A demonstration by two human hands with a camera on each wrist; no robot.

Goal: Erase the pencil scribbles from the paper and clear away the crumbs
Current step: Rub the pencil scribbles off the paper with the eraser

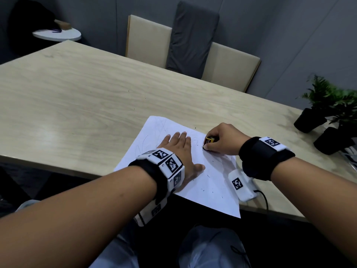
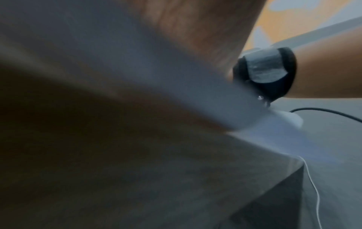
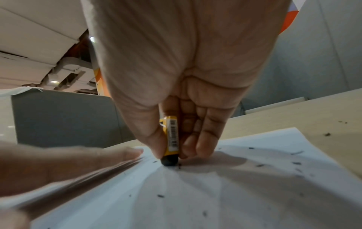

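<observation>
White paper [image 1: 210, 182] lying flat and askew at the near edge of the bench [image 1: 77, 97], one corner overhanging. Faint pencil scribbles [image 1: 154, 136] across its far-left part. Dark crumbs [image 3: 260, 165] scattered over the sheet. Yellow-sleeved eraser [image 3: 170, 139] upright, dark tip touching the paper near its far edge.

The right hand [image 3: 184, 86] fills the frame from twelve o'clock down to centre, thumb and fingers pinching an eraser [image 3: 170, 142] in a yellow barcoded sleeve. Its dark tip presses upright on the white paper [image 3: 195, 193], just below centre. From nine o'clock the left hand [image 3: 58, 164] lies flat on the sheet, fingertips near the eraser. Dark crumbs [image 3: 295, 163] scatter across the paper toward three and six o'clock; a few lie on the wooden table [image 3: 313, 111] at two o'clock.
</observation>
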